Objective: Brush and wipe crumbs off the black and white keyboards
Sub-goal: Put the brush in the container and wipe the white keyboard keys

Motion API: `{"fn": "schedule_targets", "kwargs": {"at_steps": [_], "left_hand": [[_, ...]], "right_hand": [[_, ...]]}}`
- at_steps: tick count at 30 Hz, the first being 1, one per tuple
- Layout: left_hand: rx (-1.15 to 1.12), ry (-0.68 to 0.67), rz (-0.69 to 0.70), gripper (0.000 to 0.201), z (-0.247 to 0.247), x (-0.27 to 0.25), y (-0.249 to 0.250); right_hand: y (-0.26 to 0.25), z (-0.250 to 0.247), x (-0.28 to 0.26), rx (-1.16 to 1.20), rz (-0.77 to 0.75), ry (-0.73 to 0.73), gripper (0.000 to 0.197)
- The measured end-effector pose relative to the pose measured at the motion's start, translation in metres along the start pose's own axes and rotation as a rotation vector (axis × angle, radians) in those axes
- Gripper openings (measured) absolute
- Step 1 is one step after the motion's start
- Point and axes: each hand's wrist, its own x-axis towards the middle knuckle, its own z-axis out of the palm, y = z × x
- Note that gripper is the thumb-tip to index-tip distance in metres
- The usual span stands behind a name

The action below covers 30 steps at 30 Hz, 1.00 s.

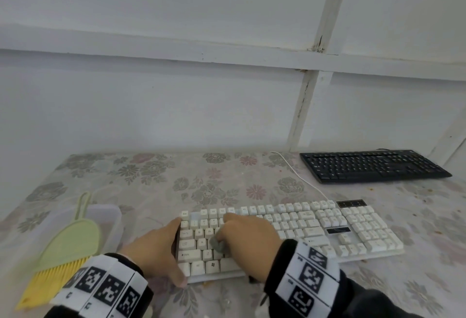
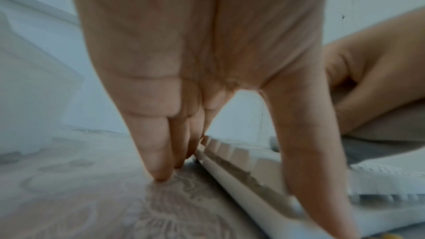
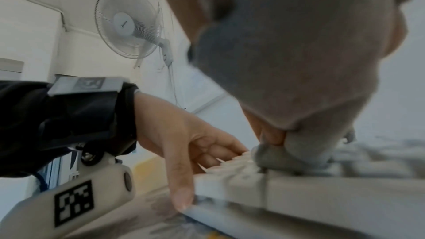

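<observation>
The white keyboard (image 1: 315, 229) lies across the middle of the table. My right hand (image 1: 247, 234) grips a grey cloth (image 1: 217, 243) and presses it onto the keys on the left side. In the right wrist view the cloth (image 3: 299, 61) is bunched under my palm against the keyboard (image 3: 322, 184). My left hand (image 1: 161, 247) braces the keyboard's left end. Its straight fingers (image 2: 158, 152) touch the table beside the edge, and the thumb (image 2: 306, 152) lies at the near-left corner. The black keyboard (image 1: 373, 166) sits at the far right, untouched.
A green brush with yellow bristles (image 1: 65, 244) lies at the left, its handle over a clear plastic container (image 1: 108, 219). A white cable (image 1: 297, 173) runs back from the white keyboard. Crumbs dot the flowered tablecloth (image 1: 428, 191) at the right. A wall stands close behind.
</observation>
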Motion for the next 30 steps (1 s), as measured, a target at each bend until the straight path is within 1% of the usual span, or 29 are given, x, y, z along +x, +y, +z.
{"fn": "schedule_targets", "kwargs": {"at_steps": [2, 4, 7, 8, 10, 13, 15, 18, 20, 21, 23, 25, 28, 30], "left_hand": [[-0.006, -0.006, 0.001, 0.104, 0.0, 0.0, 0.0], [-0.014, -0.013, 0.001, 0.104, 0.0, 0.0, 0.0], [-0.018, -0.021, -0.013, 0.104, 0.001, 0.0, -0.001], [-0.016, -0.022, -0.014, 0.104, 0.001, 0.0, 0.0], [-0.012, -0.018, -0.016, 0.102, 0.0, 0.0, 0.0], [-0.002, -0.002, -0.015, 0.1, 0.0, 0.001, 0.0], [-0.005, 0.015, -0.012, 0.096, 0.001, 0.001, -0.001], [-0.015, 0.029, -0.006, 0.097, 0.002, 0.001, 0.0], [0.003, 0.019, -0.004, 0.1, 0.001, 0.0, 0.001], [0.005, 0.007, -0.012, 0.103, 0.0, 0.0, 0.001], [0.007, -0.015, -0.035, 0.11, 0.0, 0.0, 0.001], [0.006, -0.016, -0.044, 0.11, 0.0, 0.0, 0.0], [0.007, -0.018, -0.046, 0.112, 0.001, -0.001, 0.002], [0.014, -0.023, -0.053, 0.114, 0.001, -0.001, 0.002]], "right_hand": [[0.017, -0.002, -0.007, -0.016, 0.024, 0.006, 0.026], [0.029, -0.004, -0.013, -0.045, 0.069, -0.004, 0.023], [0.036, -0.008, -0.013, -0.095, 0.142, 0.001, 0.023], [0.035, -0.009, -0.011, -0.091, 0.143, 0.015, 0.024], [0.025, -0.012, -0.005, -0.028, 0.096, 0.038, 0.028], [-0.009, -0.012, 0.009, 0.098, -0.04, 0.046, 0.032], [-0.032, -0.005, 0.02, 0.057, -0.105, 0.044, 0.027], [-0.044, 0.008, 0.022, -0.033, -0.111, 0.042, 0.02], [-0.033, 0.012, 0.017, -0.076, -0.111, 0.038, 0.013], [-0.024, 0.013, 0.013, -0.083, -0.11, 0.036, 0.013], [-0.003, 0.01, 0.004, -0.008, -0.037, 0.026, 0.019], [0.016, 0.003, -0.005, 0.036, 0.046, 0.021, 0.024], [0.037, -0.007, -0.013, -0.045, 0.131, 0.019, 0.026], [0.043, -0.012, -0.015, -0.054, 0.128, 0.02, 0.025]]}}
